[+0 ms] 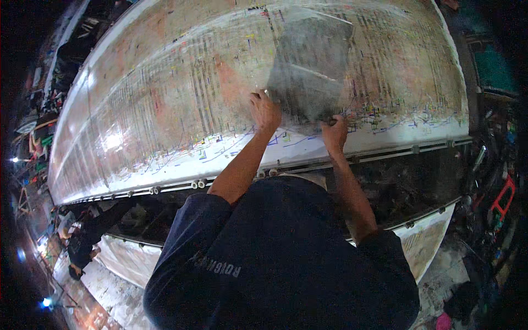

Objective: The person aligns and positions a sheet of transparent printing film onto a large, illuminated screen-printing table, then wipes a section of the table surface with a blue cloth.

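Note:
A dark grey, rectangular sheet (314, 55), partly see-through and with a pale streak across its middle, lies over or just above a broad curved panel (159, 88). The panel is blotched tan and white, with dark stripes and many small coloured marks. At the sheet's lower left edge, my left hand (267, 111) has its fingers bent, with a small pale spot by the fingertips. My right hand (335, 135) is closed at the sheet's near right corner, thumb side up. How firmly each hand grips the sheet's edge is hard to see.
Along the panel's near edge runs a metal rail (385, 154) with round fittings, close before my body. A dark gap and a second pale panel (132, 253) lie below. Another person (82, 247) is at the lower left. A red frame (503, 198) stands among clutter at right.

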`<act>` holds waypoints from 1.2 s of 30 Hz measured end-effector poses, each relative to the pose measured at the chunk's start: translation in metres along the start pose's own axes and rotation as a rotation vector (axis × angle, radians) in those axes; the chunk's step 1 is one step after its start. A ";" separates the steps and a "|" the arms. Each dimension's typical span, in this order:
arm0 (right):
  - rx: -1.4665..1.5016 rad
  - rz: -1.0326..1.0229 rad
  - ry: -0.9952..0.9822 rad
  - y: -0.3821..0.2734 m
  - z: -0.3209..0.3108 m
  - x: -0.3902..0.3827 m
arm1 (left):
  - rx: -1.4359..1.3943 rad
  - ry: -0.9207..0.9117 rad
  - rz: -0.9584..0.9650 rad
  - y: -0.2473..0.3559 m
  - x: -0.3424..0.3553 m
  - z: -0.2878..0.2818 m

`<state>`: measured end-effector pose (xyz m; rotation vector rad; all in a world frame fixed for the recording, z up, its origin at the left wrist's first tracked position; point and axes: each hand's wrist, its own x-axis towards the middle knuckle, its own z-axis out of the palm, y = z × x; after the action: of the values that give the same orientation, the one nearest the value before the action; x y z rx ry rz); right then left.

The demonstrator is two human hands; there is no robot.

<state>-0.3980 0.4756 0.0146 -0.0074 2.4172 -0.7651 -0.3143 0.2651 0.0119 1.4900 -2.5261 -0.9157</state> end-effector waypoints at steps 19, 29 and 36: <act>-0.411 -0.197 -0.067 -0.030 -0.023 -0.028 | 0.070 0.023 0.278 -0.002 -0.024 -0.012; 0.212 -0.533 -0.238 -0.057 0.031 0.052 | 0.077 0.035 0.417 0.014 -0.049 -0.018; 0.059 -0.490 -0.159 -0.107 0.031 0.062 | 0.206 -0.024 0.539 0.009 -0.062 -0.019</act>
<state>-0.4497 0.3593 0.0166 -0.6329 2.2593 -1.0053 -0.2826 0.3101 0.0466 0.7484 -2.8789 -0.6036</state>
